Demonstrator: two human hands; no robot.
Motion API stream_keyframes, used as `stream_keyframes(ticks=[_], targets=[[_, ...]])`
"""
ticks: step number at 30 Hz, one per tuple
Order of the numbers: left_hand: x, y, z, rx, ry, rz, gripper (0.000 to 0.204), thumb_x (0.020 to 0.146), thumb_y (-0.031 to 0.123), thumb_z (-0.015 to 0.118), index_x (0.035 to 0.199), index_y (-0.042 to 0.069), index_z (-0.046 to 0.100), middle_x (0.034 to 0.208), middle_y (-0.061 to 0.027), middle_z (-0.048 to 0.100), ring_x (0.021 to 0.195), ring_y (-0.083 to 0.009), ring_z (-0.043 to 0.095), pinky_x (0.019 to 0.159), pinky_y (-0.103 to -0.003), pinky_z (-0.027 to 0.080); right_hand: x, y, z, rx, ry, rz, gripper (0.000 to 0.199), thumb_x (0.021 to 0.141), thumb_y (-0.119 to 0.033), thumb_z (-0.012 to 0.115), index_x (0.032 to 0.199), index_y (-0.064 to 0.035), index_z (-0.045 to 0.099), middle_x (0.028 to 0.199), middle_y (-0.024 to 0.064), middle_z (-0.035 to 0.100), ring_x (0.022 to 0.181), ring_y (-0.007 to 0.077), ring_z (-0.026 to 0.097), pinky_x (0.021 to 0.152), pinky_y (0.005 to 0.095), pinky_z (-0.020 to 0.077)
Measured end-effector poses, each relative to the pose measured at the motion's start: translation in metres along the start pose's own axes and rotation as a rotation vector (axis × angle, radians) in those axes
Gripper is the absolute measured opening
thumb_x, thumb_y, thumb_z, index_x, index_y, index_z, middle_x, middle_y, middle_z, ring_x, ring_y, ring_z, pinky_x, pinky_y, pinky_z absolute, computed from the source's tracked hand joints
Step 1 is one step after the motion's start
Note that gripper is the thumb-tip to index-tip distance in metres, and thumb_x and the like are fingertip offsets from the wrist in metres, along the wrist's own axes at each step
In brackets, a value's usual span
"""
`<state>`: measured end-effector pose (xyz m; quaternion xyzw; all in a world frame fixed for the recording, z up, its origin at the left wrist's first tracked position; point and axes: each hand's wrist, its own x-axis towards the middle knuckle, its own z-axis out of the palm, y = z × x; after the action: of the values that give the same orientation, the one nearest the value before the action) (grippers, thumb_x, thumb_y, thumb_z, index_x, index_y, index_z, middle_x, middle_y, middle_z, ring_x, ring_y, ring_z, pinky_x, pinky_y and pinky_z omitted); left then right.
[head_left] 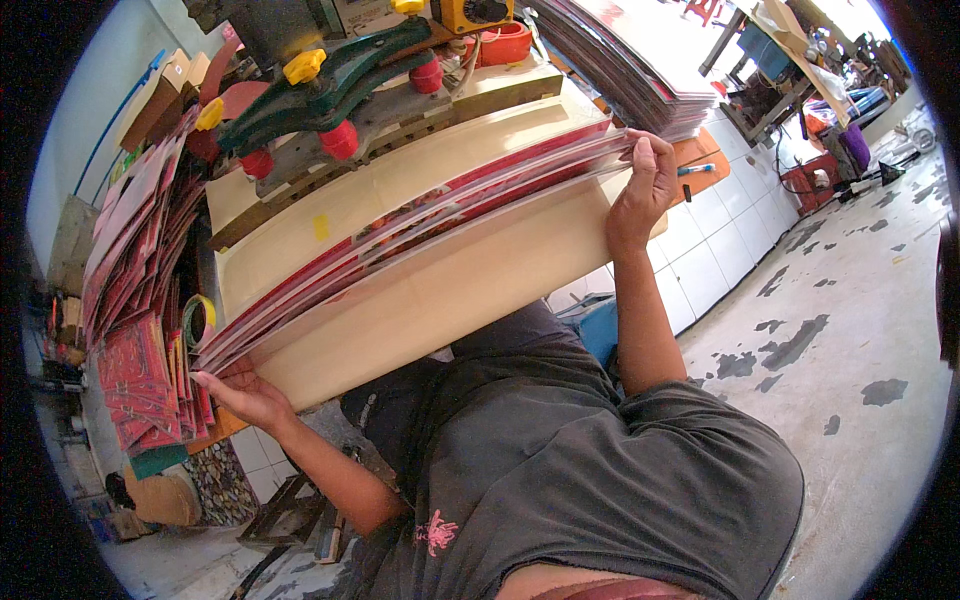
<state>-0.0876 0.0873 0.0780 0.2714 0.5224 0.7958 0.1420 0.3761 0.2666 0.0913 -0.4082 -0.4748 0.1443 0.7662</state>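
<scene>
A long, thin stack of red and white printed sheets (pixel 400 240) stands on edge across the cream worktop (pixel 430 310), between my two hands. My left hand (pixel 250 398) grips the stack's near left corner, its thumb along the end and its other fingers partly hidden. At the far right end, my right hand (pixel 645 190) pinches the corner between thumb and bent fingers. Just beyond the sheets is a machine with a green metal arm (pixel 330 90), yellow knobs (pixel 305 67) and red round feet (pixel 340 142). The sheets' lower edges appear to rest on the worktop; their far faces are mostly hidden.
Piles of red printed pieces (pixel 145 380) and a yellow tape roll (pixel 199 320) lie at the left. Another tall stack of sheets (pixel 640 70) stands at the back right. A blue pen-like item (pixel 696 169) lies on an orange board. White tiles (pixel 735 190) border the worn floor.
</scene>
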Motion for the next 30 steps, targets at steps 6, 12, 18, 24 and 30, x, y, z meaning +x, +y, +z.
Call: stream_keyframes(ticks=[6,12,18,24,30], targets=[[-0.001,0.001,0.003,-0.026,-0.027,-0.013,0.079,0.106,0.064,0.033,0.146,-0.002,0.051,0.140,-0.0180,0.061,0.128,-0.0304,0.059,0.110,-0.045,0.044,0.000,-0.001,0.003,0.028,-0.008,0.001,0.022,0.107,-0.017,0.050,0.103,-0.0018,0.065,0.101,0.0060,0.069,0.091,0.0102,0.057,0.085,0.0272,0.0455],[-0.003,0.004,0.005,-0.049,-0.038,-0.026,0.079,0.106,0.064,0.034,0.147,-0.002,0.049,0.142,-0.0173,0.060,0.129,-0.0306,0.058,0.112,-0.045,0.042,0.003,0.005,0.000,0.082,-0.046,0.020,0.019,0.104,-0.017,0.048,0.102,-0.0028,0.060,0.107,0.0115,0.073,0.095,0.0127,0.061,0.089,0.0295,0.0457],[-0.003,0.004,0.006,-0.067,-0.022,-0.001,0.082,0.106,0.063,0.036,0.151,-0.005,0.042,0.143,-0.0214,0.057,0.128,-0.0297,0.059,0.110,-0.043,0.046,0.007,0.004,0.001,0.190,-0.121,0.100,0.016,0.098,-0.019,0.043,0.099,-0.0057,0.052,0.118,0.0189,0.072,0.106,0.0224,0.064,0.098,0.0380,0.0427],[-0.002,0.000,0.001,-0.092,0.015,-0.035,0.082,0.104,0.065,0.038,0.152,-0.001,0.044,0.146,-0.0173,0.056,0.134,-0.0305,0.053,0.115,-0.045,0.038,0.007,0.001,0.003,0.228,-0.142,0.123,0.016,0.095,-0.020,0.042,0.099,-0.0065,0.050,0.120,0.0226,0.070,0.110,0.0260,0.063,0.103,0.0405,0.0394],[-0.006,0.008,0.010,-0.077,-0.028,-0.010,0.083,0.105,0.065,0.034,0.155,-0.002,0.038,0.150,-0.0202,0.051,0.137,-0.0313,0.051,0.116,-0.045,0.037,0.007,0.005,0.001,0.198,-0.121,0.097,0.021,0.096,-0.023,0.042,0.100,-0.0044,0.051,0.115,0.0184,0.067,0.105,0.0233,0.061,0.099,0.0375,0.0414]])
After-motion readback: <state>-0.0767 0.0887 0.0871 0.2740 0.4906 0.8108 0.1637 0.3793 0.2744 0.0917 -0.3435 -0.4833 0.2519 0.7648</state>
